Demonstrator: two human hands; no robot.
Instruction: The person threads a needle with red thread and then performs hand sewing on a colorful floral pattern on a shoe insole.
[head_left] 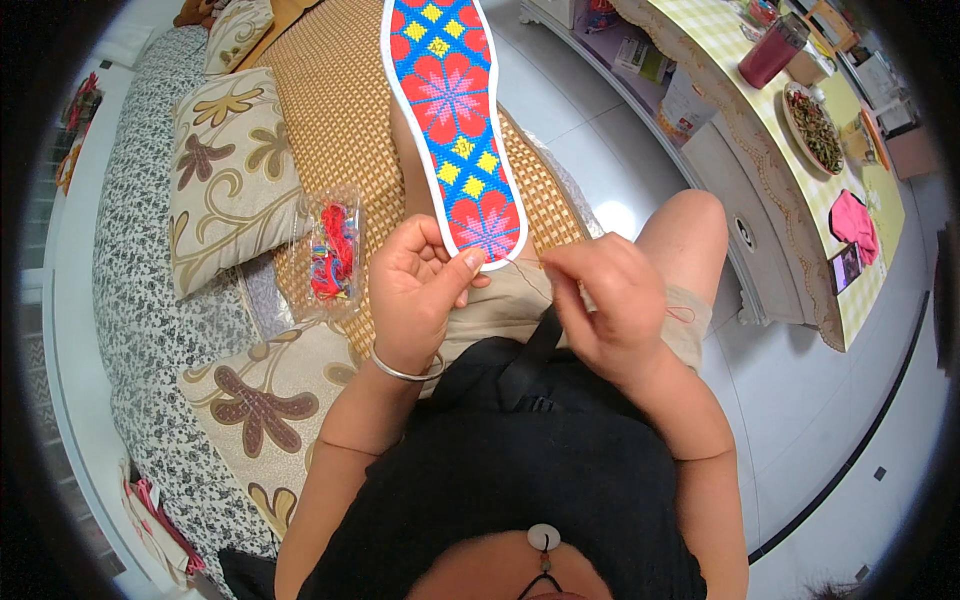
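My left hand (418,290) is closed on the rounded lower end of an embroidered insole (452,105), its thumb pressed on the white edge. The insole stretches away from me, patterned with red and pink flowers and yellow squares on blue. My right hand (610,300) is pinched just right of that end. A thin, dark reddish sewing thread (530,284) runs from the insole's edge to its fingers, and a red loop of thread (682,314) shows beside the hand's far side. I cannot make out a needle.
Left of me, a clear plastic box (335,285) of coloured thread lies on a woven mat (330,80). Patterned cushions (235,180) rest alongside. A cabinet with a checked cloth (880,290) stands right, bearing a plate of food (812,128), a bottle (773,50) and a phone (846,268).
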